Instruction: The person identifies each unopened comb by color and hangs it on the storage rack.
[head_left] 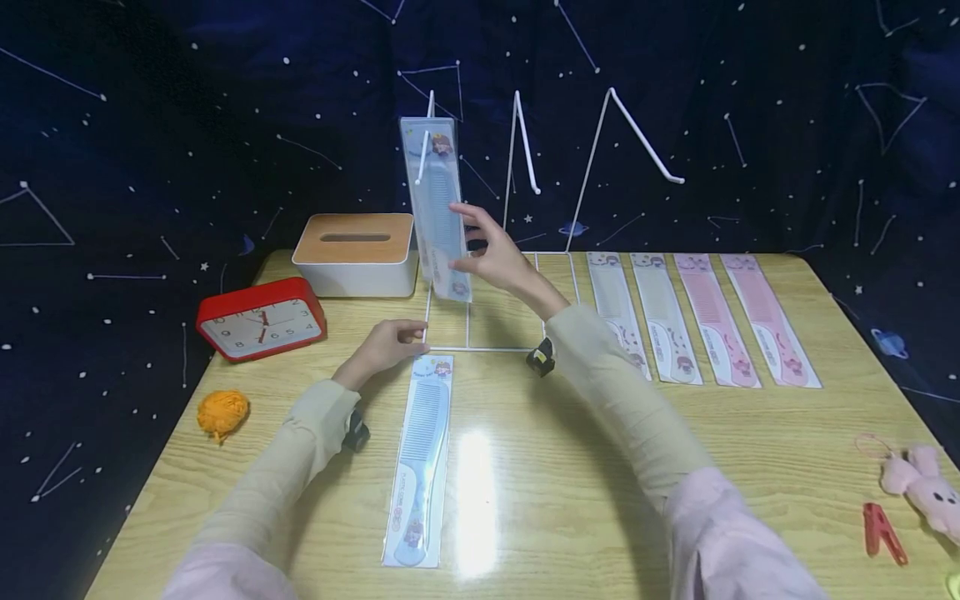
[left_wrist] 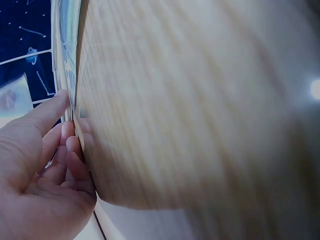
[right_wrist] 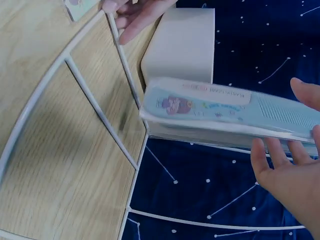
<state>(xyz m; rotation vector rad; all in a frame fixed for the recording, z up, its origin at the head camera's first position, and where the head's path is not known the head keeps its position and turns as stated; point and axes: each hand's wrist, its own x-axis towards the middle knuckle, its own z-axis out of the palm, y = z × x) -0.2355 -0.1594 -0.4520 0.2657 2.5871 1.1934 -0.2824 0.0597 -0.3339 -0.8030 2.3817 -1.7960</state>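
Note:
A blue packaged comb [head_left: 441, 200] hangs upright on the left hook of a white wire rack [head_left: 506, 349], with other clear packaging layered behind it. My right hand [head_left: 495, 257] is at its right edge. The thumb and index fingertips lie apart along the packaging, and the fingers look loosely bent in the right wrist view [right_wrist: 290, 175]. My left hand [head_left: 386, 350] grips the front left corner of the rack's base, its fingers bent around the wire. Another blue packaged comb [head_left: 420, 458] lies flat on the table just in front of that hand.
Several packaged combs, pale ones [head_left: 667, 321] and pink ones [head_left: 772, 321], lie in a row at the right. A tissue box [head_left: 356, 271], a red clock [head_left: 261, 319] and orange yarn [head_left: 222, 414] are at the left. A pink plush toy [head_left: 930, 492] and red clip [head_left: 881, 533] lie near the right edge.

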